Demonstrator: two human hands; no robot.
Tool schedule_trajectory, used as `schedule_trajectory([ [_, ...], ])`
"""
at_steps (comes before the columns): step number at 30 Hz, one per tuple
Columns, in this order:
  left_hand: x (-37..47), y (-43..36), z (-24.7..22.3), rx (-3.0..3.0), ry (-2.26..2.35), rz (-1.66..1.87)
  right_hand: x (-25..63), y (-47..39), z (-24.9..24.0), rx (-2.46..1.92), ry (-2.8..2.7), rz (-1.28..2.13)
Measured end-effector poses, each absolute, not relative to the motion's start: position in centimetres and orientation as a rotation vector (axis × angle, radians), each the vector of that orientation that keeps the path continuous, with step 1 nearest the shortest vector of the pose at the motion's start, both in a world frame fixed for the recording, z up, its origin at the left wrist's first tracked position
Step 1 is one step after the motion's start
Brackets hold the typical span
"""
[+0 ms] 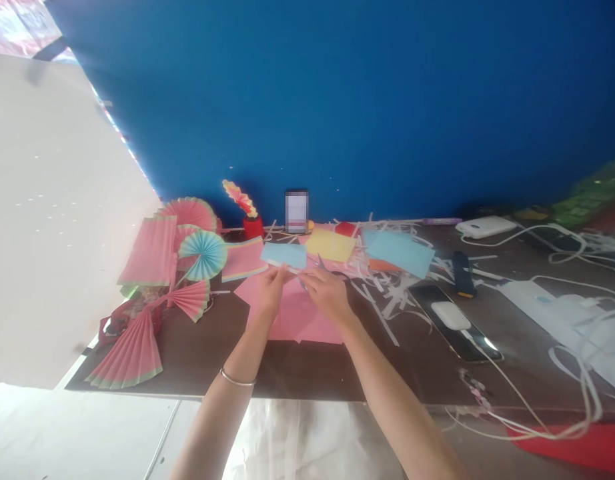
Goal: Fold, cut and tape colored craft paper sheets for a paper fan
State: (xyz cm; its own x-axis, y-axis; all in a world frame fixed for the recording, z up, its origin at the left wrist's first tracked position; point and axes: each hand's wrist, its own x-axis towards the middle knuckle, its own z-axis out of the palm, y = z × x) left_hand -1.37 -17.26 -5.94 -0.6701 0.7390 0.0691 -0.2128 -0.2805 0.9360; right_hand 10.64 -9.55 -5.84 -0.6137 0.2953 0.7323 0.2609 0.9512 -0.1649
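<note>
Both hands meet at the near edge of a small light blue sheet of paper (283,254), which has a pale strip along that edge. My left hand (272,287) pinches this edge between thumb and fingers. From the other side, my right hand (326,291) has its fingers closed on the right end of the same edge. Pink paper sheets (300,320) lie on the table under my hands. Just behind my right hand are scissors (341,275), partly hidden by it. A yellow sheet (331,245) lies beyond.
Pleated pink paper fans (132,353) and a blue rosette (203,255) stand at the left. A phone (297,211) leans on the blue wall. White paper strips (400,297), blue sheets (400,252), another phone (457,323) and white cables (582,373) lie to the right.
</note>
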Motion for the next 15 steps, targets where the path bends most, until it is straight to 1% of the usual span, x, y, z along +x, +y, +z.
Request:
schedule_trajectory([
  [7, -1.27, -17.3, -6.06, 0.683, 1.343, 2.048, 10.5, -9.49, -6.15, -0.396, -2.23, 0.117],
  [15, -0.88, -17.09, -6.62, 0.774, 1.39, 1.922, 10.46, -9.52, -6.29, -0.42, -2.235, 0.167],
])
